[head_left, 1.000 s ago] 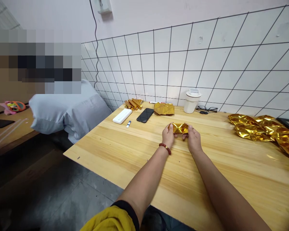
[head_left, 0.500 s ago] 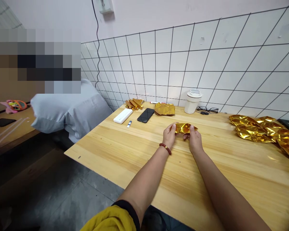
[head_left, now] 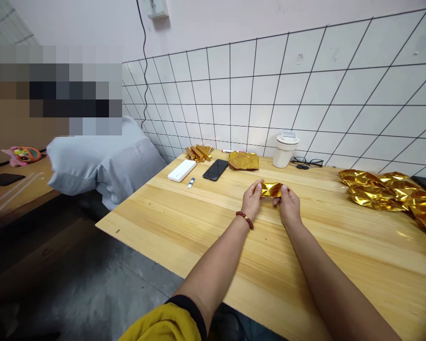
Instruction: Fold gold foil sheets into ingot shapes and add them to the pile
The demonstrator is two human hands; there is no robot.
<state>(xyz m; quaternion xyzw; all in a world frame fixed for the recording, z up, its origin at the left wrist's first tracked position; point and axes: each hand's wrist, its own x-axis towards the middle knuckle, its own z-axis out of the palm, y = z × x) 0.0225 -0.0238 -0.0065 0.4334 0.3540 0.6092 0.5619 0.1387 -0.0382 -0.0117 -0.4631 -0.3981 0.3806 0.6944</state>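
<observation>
A folded piece of gold foil paper [head_left: 270, 190] is pinched between both my hands just above the wooden table [head_left: 206, 222]. My left hand [head_left: 252, 201], with a red bead bracelet on the wrist, grips its left end. My right hand [head_left: 288, 205] grips its right end with fingers closed. The hands stand close together, and the foil looks narrow and creased.
A pile of gold foil sheets [head_left: 386, 194] lies at the right. Along the wall stand a white cup [head_left: 284, 149], glasses [head_left: 307, 162], a folded foil stack [head_left: 243, 161], a black phone [head_left: 215, 169], a white power bank [head_left: 181, 170], and finished gold pieces [head_left: 198, 152]. A person in grey [head_left: 102, 161] sits at the left.
My hands have drawn closer together and the gold foil between them has become narrower, folded in from its ends.
</observation>
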